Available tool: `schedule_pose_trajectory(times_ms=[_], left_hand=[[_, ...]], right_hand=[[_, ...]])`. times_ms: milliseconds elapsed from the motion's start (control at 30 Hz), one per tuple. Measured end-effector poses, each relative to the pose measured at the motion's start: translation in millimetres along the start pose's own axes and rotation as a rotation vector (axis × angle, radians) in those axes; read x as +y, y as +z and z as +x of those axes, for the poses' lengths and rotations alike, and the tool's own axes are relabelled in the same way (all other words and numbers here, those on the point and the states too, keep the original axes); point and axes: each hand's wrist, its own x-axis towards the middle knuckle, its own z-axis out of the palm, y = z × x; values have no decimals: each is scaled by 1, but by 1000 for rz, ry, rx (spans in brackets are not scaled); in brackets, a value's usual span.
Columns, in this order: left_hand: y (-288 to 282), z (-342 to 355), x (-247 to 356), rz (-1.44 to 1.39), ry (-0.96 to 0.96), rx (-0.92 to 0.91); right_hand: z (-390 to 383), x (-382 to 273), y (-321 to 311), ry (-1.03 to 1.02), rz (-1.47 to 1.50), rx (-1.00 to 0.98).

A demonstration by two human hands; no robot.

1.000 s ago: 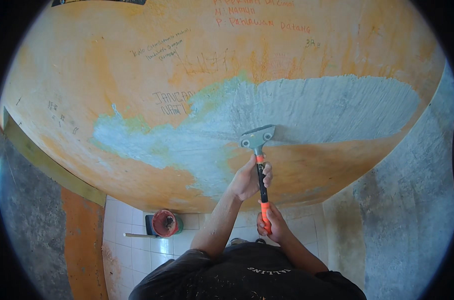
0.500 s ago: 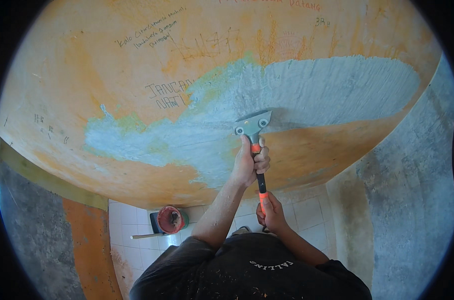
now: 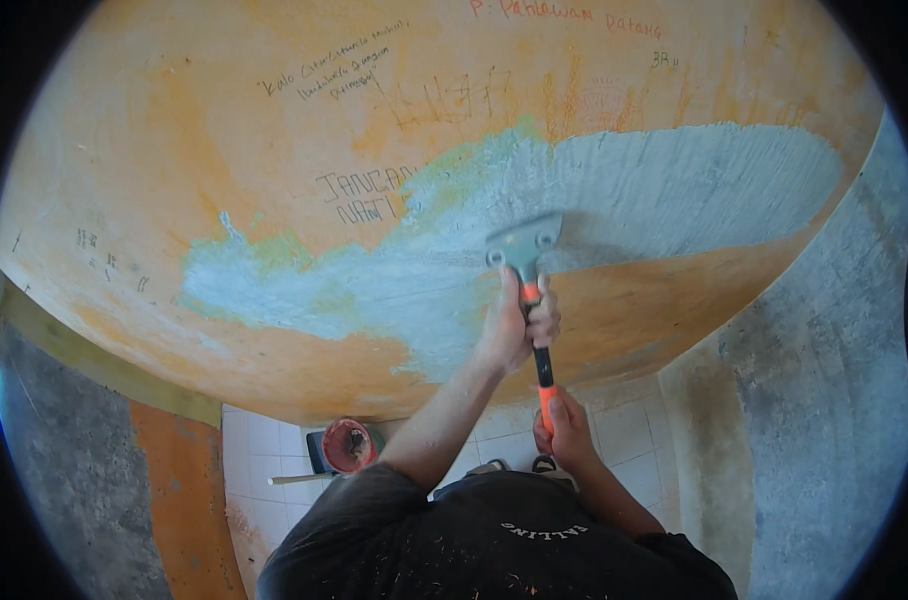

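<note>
Your flat-bladed scraper (image 3: 525, 243) sits against a rough, streaked blue-grey patch (image 3: 694, 195) on the orange wall (image 3: 274, 150); your left fingers (image 3: 546, 316) wrap its slim shaft, your right fingers (image 3: 541, 437) its orange end.

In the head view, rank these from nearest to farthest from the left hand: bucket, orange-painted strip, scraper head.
From the left hand:
1. Scraper head, just above it.
2. Bucket, lower left on the tiled floor.
3. Orange-painted strip, farther lower left.
</note>
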Motion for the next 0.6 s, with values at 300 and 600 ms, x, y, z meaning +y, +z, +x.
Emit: schedule_pose_trajectory(times_ms=[300,600], left_hand=[[-11,-5,-10,-2,0,59],[0,0,0,46,24,38]], right_hand=[[-9,4,8,124,83,10],[5,7,15,47,145,5]])
